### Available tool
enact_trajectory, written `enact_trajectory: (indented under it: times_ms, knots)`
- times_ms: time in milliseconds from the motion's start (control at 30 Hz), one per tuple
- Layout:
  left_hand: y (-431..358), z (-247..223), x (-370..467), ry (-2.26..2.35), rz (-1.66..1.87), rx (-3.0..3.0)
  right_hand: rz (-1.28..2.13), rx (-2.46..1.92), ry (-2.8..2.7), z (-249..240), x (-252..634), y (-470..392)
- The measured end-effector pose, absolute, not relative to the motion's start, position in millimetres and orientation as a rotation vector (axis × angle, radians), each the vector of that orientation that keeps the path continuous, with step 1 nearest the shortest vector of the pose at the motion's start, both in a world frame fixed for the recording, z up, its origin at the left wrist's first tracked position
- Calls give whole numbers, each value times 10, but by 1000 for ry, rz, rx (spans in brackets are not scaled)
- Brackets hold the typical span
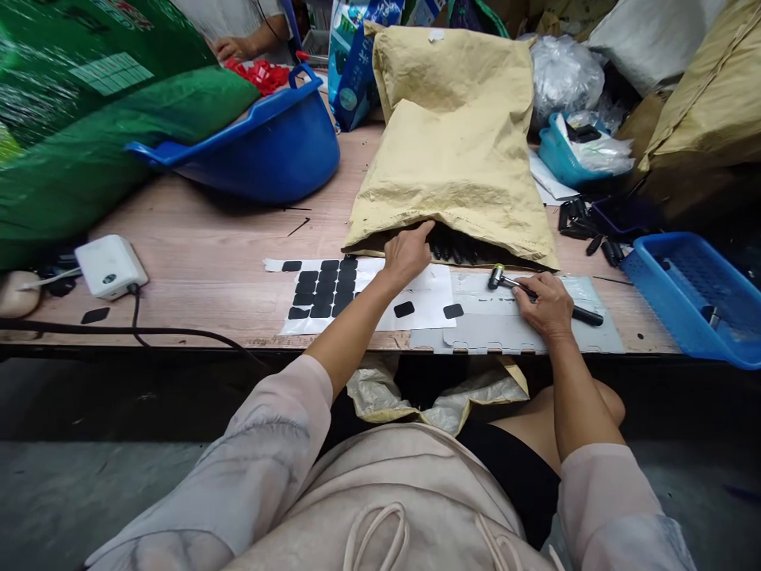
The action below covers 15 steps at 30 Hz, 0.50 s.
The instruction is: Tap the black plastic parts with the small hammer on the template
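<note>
Sack (452, 151) mouth met by the left hand (408, 255); hammer (496, 277) held in the right hand (545, 308).
At left, a white box (111, 267) is set on the table (196, 262); on a white sheet (433, 284), black rounded patches (324, 289) are laid in rows. The left index finger is extended to the mouth's edge, the others curled; whether anything is gripped cannot be told. Dark pieces are seen inside. Over a grey board (476, 339), the hammer's handle is clasped, its head turned leftward; a blue basket (693, 295) is placed farther right.
</note>
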<state>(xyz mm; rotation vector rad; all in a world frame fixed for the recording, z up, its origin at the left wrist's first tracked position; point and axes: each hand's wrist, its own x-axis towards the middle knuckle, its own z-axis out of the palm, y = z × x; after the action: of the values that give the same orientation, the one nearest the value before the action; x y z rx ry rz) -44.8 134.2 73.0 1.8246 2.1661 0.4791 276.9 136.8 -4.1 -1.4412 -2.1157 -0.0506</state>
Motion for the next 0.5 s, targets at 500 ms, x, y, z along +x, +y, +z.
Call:
enact_trajectory:
  times_ms: [500]
  knots:
    - [1619, 573, -211, 2276, 457, 1582, -26, -1446, -2118, -26, 2764, 1354]
